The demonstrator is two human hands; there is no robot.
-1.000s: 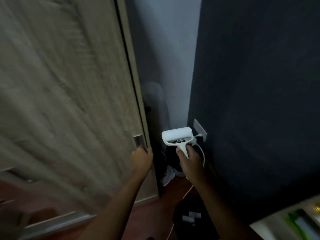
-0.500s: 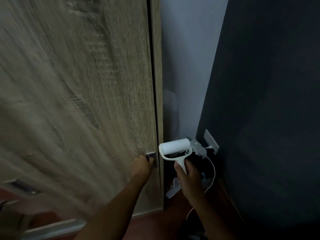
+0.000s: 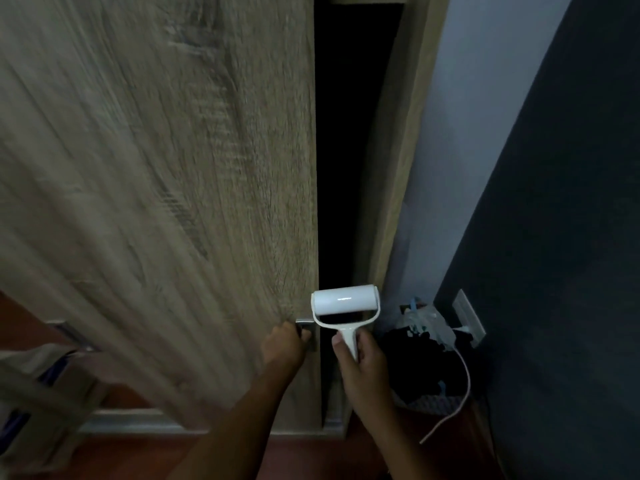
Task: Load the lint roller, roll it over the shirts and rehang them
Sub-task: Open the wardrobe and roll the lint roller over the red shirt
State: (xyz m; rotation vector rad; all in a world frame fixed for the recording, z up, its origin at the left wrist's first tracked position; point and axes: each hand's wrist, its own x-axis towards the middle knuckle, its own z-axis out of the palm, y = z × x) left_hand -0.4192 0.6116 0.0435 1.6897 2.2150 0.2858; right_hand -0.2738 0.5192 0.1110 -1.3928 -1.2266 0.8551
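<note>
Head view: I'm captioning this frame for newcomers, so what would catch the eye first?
The white plastic lint roller stands out, bright at lower centre, gripped by its handle in the right hand. Behind it a tall black gap opens beside the big wood-grain wardrobe door, whose small metal handle the left hand grips.

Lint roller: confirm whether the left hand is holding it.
No, the right hand grips the lint roller; the left hand is on the door handle.
</note>
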